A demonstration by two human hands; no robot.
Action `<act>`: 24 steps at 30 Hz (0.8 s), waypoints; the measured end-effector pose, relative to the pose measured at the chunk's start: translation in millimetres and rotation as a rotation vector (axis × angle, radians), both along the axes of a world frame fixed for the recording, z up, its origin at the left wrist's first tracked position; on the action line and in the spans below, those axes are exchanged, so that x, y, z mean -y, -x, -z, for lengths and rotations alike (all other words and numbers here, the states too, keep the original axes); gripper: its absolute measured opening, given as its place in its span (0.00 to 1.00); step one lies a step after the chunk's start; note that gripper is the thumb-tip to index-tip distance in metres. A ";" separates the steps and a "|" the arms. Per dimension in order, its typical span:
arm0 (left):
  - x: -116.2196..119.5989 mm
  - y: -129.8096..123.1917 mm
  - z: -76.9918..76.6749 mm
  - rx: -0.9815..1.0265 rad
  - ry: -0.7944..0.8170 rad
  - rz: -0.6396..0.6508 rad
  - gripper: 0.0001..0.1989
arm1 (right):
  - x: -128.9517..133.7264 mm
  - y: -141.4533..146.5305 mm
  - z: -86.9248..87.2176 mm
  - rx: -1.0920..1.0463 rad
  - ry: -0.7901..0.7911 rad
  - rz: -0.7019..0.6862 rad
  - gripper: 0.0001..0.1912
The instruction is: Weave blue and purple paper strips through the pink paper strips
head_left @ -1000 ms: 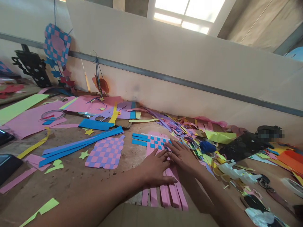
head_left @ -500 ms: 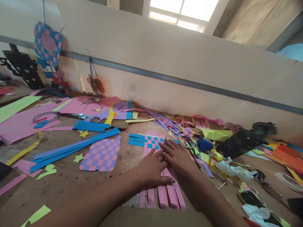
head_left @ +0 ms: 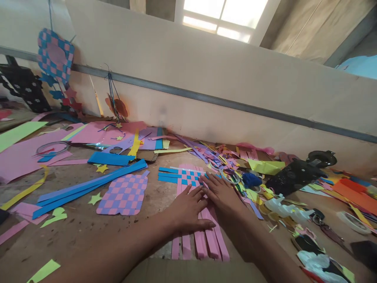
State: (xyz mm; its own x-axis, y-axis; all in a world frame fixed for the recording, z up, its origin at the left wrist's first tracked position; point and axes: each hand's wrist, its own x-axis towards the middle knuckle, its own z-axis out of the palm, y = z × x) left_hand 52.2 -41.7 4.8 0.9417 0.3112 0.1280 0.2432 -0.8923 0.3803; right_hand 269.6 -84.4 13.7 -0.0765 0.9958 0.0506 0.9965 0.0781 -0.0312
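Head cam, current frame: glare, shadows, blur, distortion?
Head view: window blown out to white; head view: dark shadow between the pink strips and right forearm; head view: left hand outline readable, small scraps soft; head view: black tumbler leans near the left edge, likely wide-angle distortion.

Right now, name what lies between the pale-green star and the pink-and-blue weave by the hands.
In the head view: a pink-purple checkered mat, then brown tabletop.

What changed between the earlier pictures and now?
The view swung slightly right, so the scene sits further left in frame. Nothing was visibly grasped or let go: left hand and right hand still lie on the pink-and-blue weave; the pink-and-purple checkered cutout stayed put.
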 end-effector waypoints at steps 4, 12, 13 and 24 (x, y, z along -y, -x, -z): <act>-0.4 0.5 -2.3 -0.033 0.035 -0.002 0.44 | 0.0 -20.9 -7.6 0.013 -0.032 0.100 0.31; -1.9 1.5 -0.4 -0.027 0.059 0.001 0.47 | 0.7 -25.9 3.4 0.010 0.069 0.044 0.29; -2.0 1.2 -0.4 -0.024 0.058 0.001 0.47 | 1.0 -24.6 4.9 0.013 0.071 0.050 0.29; -3.1 -0.3 5.7 0.004 -0.001 0.014 0.46 | 8.0 -15.3 -18.0 -0.058 0.140 0.036 0.32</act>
State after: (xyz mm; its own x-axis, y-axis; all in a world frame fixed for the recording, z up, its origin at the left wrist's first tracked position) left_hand 52.6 -38.6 -0.8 0.9455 0.2977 0.1321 0.2290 -0.8960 0.3804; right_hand 284.8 -92.4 31.7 -0.0418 0.9955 -0.0855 0.9947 0.0335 -0.0971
